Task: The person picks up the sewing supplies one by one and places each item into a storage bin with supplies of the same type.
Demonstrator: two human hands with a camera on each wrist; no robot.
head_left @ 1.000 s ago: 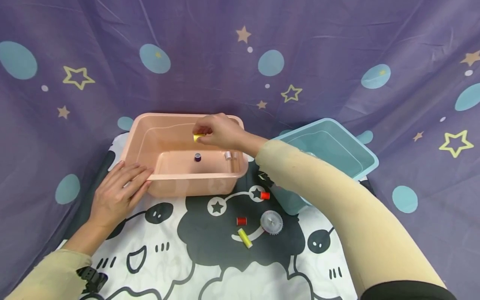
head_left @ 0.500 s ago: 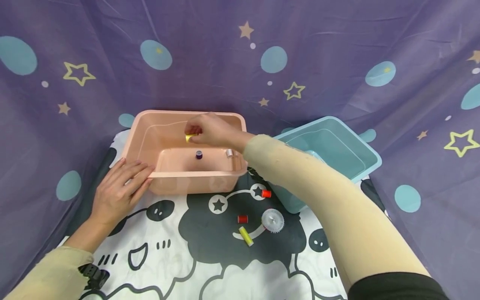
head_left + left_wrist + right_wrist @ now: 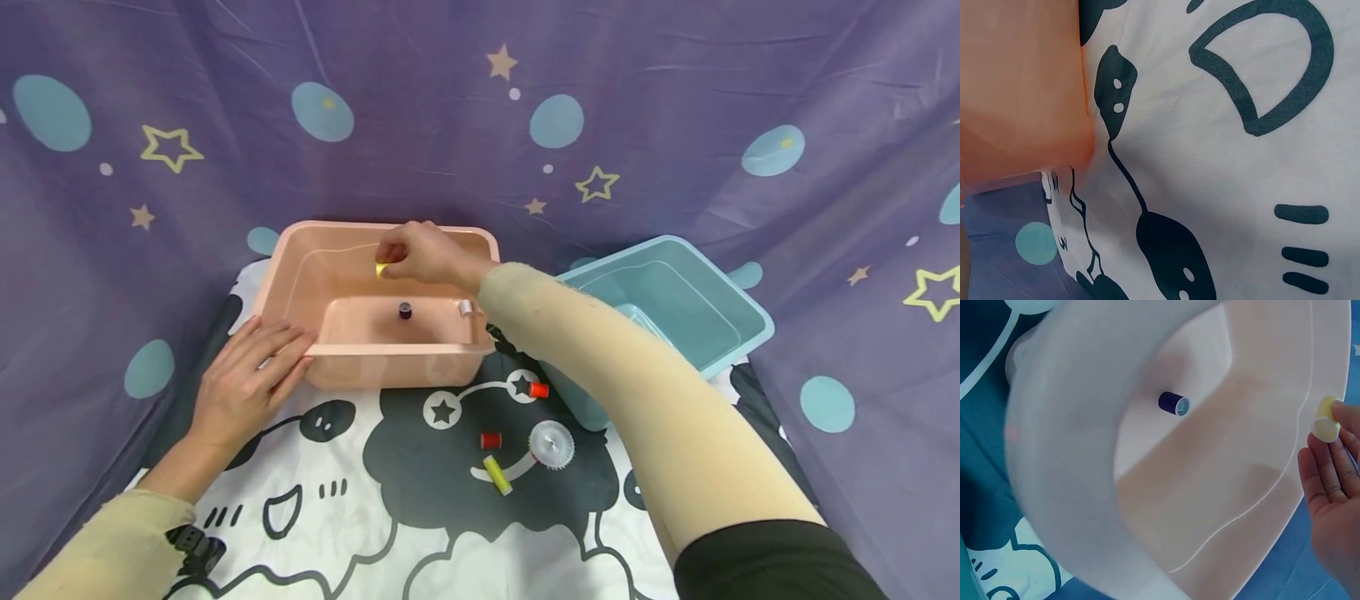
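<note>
My right hand is raised over the peach bin and pinches a yellow thread spool between thumb and fingers. Below it, a dark purple spool and a white spool lie on the bin's floor. At the bin's front left corner my left hand rests on the rim with fairly straight fingers. The left wrist view shows the bin's outer wall but hardly any of that hand.
A teal bin stands to the right, partly behind my right arm. On the sheep-print cloth lie two red spools, a longer yellow spool and a clear, notched disc. A purple curtain hangs behind.
With the yellow thread spool still pinched, my right hand has shifted slightly left over the peach bin. My left hand stays on the rim. The head view has moved a little.
</note>
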